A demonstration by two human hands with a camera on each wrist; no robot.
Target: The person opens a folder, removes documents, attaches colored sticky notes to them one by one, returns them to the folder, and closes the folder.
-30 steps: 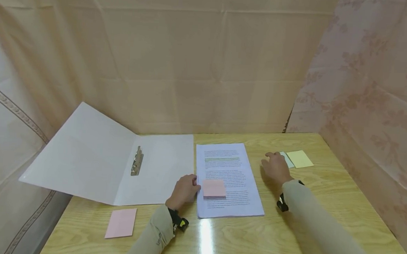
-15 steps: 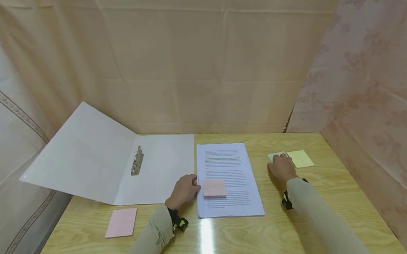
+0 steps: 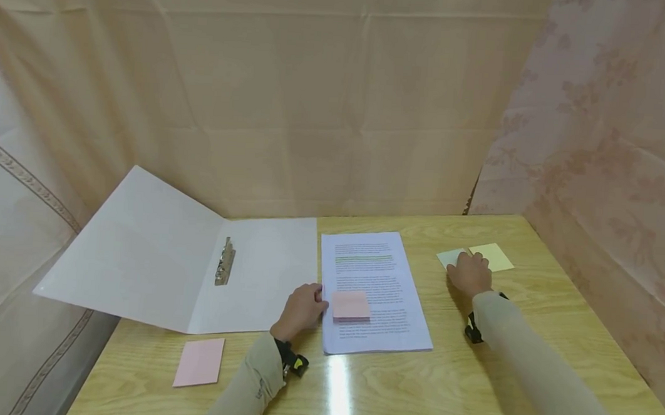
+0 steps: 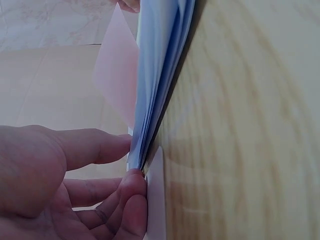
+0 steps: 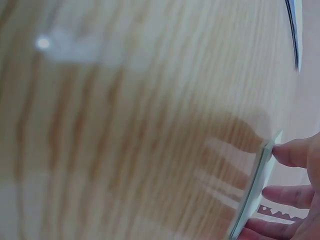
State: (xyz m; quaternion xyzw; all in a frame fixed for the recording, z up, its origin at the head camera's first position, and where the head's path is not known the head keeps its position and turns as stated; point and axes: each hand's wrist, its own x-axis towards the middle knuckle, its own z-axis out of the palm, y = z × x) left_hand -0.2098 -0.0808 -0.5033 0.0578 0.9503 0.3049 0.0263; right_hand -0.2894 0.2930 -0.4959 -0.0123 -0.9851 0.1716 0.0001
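Observation:
My left hand [image 3: 301,309] pinches the left edge of a stack of printed paper [image 3: 399,333] with thumb and fingers. Several layers of its sheets [image 4: 152,90] show in the left wrist view. A pink sticky note pad [image 3: 352,305] lies on the stack, its top note [image 4: 117,70] sticking up at a slant. At the right, my right hand [image 3: 470,274] is over a pale green sticky note pad [image 3: 448,257] and covers part of it. In the right wrist view thumb and fingertips touch the green pad [image 5: 256,182].
An open white binder [image 3: 267,273] with a metal clip [image 3: 225,263] lies at the left, its cover raised. A second pink pad [image 3: 199,362] sits at the front left. A yellow sticky note pad [image 3: 498,259] lies beside the green one. Curtains [image 3: 338,107] hang behind the wooden table [image 3: 401,399].
My right hand has moved right across the green pad, uncovering its left part and covering the corner near the yellow pad. My left hand has stayed at the paper's edge.

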